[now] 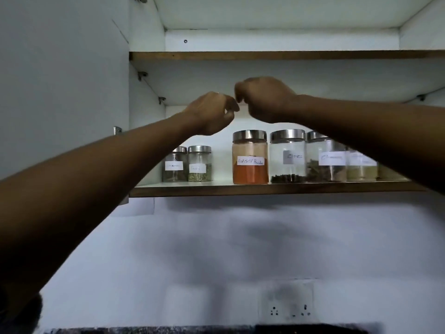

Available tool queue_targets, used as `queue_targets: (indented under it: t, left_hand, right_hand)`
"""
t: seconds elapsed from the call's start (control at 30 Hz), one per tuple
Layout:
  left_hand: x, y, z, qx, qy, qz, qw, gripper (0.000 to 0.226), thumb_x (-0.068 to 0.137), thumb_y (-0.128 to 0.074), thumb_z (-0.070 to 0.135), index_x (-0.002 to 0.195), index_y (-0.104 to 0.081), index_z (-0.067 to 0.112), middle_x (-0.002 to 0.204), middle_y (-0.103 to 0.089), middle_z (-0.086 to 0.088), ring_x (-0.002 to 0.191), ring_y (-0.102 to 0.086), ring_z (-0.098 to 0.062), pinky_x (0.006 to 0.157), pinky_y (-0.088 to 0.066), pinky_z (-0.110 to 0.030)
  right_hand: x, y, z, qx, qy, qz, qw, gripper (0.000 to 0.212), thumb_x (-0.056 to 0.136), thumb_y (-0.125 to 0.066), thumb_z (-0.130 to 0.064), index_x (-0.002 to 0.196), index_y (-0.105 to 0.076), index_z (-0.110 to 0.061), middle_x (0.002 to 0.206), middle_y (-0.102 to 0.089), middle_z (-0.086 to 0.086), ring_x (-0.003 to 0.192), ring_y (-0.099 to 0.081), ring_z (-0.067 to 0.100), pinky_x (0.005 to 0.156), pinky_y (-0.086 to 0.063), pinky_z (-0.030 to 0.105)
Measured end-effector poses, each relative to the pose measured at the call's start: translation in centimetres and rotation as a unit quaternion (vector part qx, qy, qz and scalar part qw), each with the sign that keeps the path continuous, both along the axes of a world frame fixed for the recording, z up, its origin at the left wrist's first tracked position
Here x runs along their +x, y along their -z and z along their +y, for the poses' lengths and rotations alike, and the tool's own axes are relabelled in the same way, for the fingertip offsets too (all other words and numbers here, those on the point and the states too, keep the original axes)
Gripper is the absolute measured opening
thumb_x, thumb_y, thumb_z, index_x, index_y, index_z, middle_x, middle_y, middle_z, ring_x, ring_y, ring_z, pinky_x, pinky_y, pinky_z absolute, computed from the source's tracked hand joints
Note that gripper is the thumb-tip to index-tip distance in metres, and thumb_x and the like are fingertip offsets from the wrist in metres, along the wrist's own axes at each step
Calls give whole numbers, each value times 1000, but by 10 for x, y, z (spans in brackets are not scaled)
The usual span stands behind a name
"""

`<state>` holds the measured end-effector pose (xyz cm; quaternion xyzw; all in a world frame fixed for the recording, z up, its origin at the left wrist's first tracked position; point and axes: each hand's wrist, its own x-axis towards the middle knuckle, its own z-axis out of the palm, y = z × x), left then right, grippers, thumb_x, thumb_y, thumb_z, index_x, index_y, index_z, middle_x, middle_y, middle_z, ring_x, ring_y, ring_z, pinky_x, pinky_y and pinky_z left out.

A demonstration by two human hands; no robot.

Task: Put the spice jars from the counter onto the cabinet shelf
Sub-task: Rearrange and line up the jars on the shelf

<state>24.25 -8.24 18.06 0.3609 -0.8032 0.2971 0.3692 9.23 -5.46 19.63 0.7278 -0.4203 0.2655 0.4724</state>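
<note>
**Both hands empty above a stocked cabinet shelf**

I see my left hand (212, 114) and right hand (262, 100) raised close together, fingers loosely curled and holding nothing, above the clear glass spice jars with steel lids. The orange chilli-powder jar (250, 157) stands on the white wood-edged shelf (240, 189), the cloves jar (287, 156) just beside it. Two smaller jars (187, 163) sit apart to the left. My right forearm (373, 131) hides part of the jars farther right. A white wall socket (287, 304) sits below.

A white wall socket (287, 307) sits on the wall (192, 249) above a dark counter edge (192, 330).
</note>
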Motion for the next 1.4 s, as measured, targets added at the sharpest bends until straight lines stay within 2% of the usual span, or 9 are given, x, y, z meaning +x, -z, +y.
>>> queue_targets:
  t: [0.1, 0.2, 0.3, 0.4, 0.57, 0.97, 1.13, 1.27, 1.4]
  left_hand:
    - [-17, -1, 9, 70, -9, -40, 997, 39, 94, -41, 10, 129, -56, 9, 135, -57, -9, 122, -53, -23, 101, -39, -30]
    - [-29, 3, 14, 113, -21, -67, 991, 42, 93, -40, 4, 134, -51, 7, 140, -52, -10, 127, -49, -23, 105, -36, -30]
    - [-38, 9, 15, 135, -36, -86, 986, 42, 93, -42, 4, 135, -50, 6, 141, -51, -10, 127, -49, -24, 104, -37, -31]
    - [-43, 11, 14, 138, -47, -113, 983, 35, 95, -43, 8, 127, -59, 8, 129, -60, -11, 114, -56, -27, 95, -44, -34]
    - [-45, 12, 14, 130, -65, -131, 981, 30, 94, -44, 5, 115, -64, 7, 112, -67, -14, 100, -59, -30, 82, -45, -34]
    - [-39, 12, 4, 137, -76, -143, 977, 28, 95, -46, 11, 117, -63, 8, 113, -66, -13, 101, -58, -31, 81, -42, -32]
    - [-34, 17, -14, 133, -77, -130, 980, 19, 94, -45, 7, 102, -63, 7, 104, -67, -14, 88, -55, -26, 76, -41, -33]
    - [-34, 20, -31, 138, -76, -107, 982, 18, 93, -45, 4, 99, -62, 5, 101, -66, -15, 82, -50, -22, 71, -37, -30]
    - [-32, 23, -46, 138, -76, -89, 983, 22, 91, -43, 1, 103, -61, 5, 103, -66, -15, 93, -56, -31, 70, -34, -29]
  right_hand:
    - [-29, 1, 10, 78, 55, -25, 995, 30, 88, -46, 1, 115, -59, -5, 118, -61, 17, 110, -55, 31, 87, -45, 37]
    - [-49, 6, 18, 148, 107, -41, 982, 41, 89, -41, 3, 127, -54, -4, 133, -54, 16, 125, -47, 31, 102, -38, 39]
    - [-59, 14, 23, 207, 146, -48, 966, 45, 91, -41, 2, 136, -45, -3, 143, -45, 15, 132, -41, 30, 105, -33, 34]
    - [-63, 24, 23, 234, 171, -43, 956, 42, 95, -41, -4, 136, -45, -2, 142, -46, 16, 129, -44, 31, 102, -35, 32]
    - [-66, 32, 18, 238, 163, -44, 956, 32, 92, -40, -2, 119, -57, 2, 122, -60, 20, 109, -55, 36, 89, -43, 37]
    - [-61, 35, 3, 226, 97, -91, 965, 32, 87, -42, 3, 110, -63, -1, 112, -65, 17, 103, -56, 35, 81, -44, 34]
    - [-56, 35, -10, 219, 85, -93, 967, 35, 85, -42, 2, 111, -65, -3, 111, -66, 17, 103, -56, 36, 86, -47, 38]
    - [-53, 36, -23, 214, 82, -91, 969, 35, 84, -43, 2, 111, -65, -4, 112, -66, 16, 105, -56, 36, 86, -47, 37]
    - [-49, 39, -39, 206, 85, -95, 970, 34, 85, -43, 0, 112, -63, -4, 114, -65, 16, 107, -55, 36, 81, -45, 34]
